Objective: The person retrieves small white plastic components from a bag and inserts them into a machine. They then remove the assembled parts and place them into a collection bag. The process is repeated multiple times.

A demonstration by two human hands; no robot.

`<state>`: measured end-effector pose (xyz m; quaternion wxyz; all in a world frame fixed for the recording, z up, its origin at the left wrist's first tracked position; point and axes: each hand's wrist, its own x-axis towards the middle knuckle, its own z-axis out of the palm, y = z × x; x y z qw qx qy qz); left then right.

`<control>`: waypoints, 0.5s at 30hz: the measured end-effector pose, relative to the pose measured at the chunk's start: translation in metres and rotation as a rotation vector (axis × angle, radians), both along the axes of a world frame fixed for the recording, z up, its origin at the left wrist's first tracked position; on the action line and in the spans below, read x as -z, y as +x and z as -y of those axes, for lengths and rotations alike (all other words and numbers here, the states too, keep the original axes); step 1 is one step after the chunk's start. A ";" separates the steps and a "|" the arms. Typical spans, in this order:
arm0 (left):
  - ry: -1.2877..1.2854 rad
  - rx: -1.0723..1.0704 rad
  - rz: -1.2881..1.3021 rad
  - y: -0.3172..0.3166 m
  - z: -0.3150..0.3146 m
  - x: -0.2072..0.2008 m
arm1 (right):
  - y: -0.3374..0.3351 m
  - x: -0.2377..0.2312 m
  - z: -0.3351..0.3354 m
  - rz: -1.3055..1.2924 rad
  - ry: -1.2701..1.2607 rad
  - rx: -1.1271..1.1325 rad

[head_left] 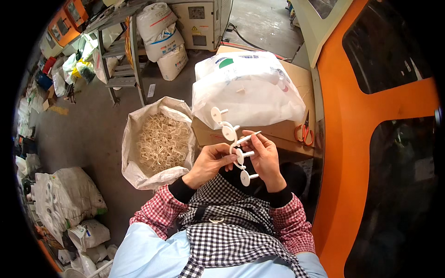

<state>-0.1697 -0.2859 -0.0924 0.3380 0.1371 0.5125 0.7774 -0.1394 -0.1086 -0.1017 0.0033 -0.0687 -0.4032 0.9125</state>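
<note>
"Head view: what took up most of it?"

"An orange machine (333, 185) on the right and grey floor (95, 134) on the left, with metal steps (123, 69) and stacked white sacks (167, 44) farther off."

"And the surface?"

"Cardboard (303, 76), bearing a big white bag (245, 109) and red-handled scissors (305, 127) near its right edge. Beside it, a woven sack (133, 148) of curly scraps (164, 143) stood on the floor."

"How far along did things look?"

"Partway, I'd judge: scraps lay thick in the sack, yet four white discs (228, 133) with pegs (253, 176) seemed joined along a curved runner (231, 149). I couldn't tell what filled the bag."

"Where was that piece, and the grip?"

"Between both hands, before the person's body. The left hand (211, 160) pinched the runner by the third disc; the right hand (266, 160) grasped a pointed white stem (250, 138) and, seemingly, a peg."
</note>
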 end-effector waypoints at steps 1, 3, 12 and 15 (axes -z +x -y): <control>-0.033 -0.063 -0.017 0.002 0.003 0.000 | 0.004 -0.004 0.002 -0.002 0.142 0.023; -0.099 -0.190 -0.053 0.007 0.010 0.000 | 0.019 -0.008 0.004 -0.127 0.348 0.007; -0.183 -0.365 -0.186 0.034 0.011 -0.009 | 0.060 -0.015 0.009 -0.404 1.102 -0.068; -0.257 -0.419 -0.277 0.040 0.006 -0.011 | 0.063 -0.012 0.007 -0.321 1.032 -0.096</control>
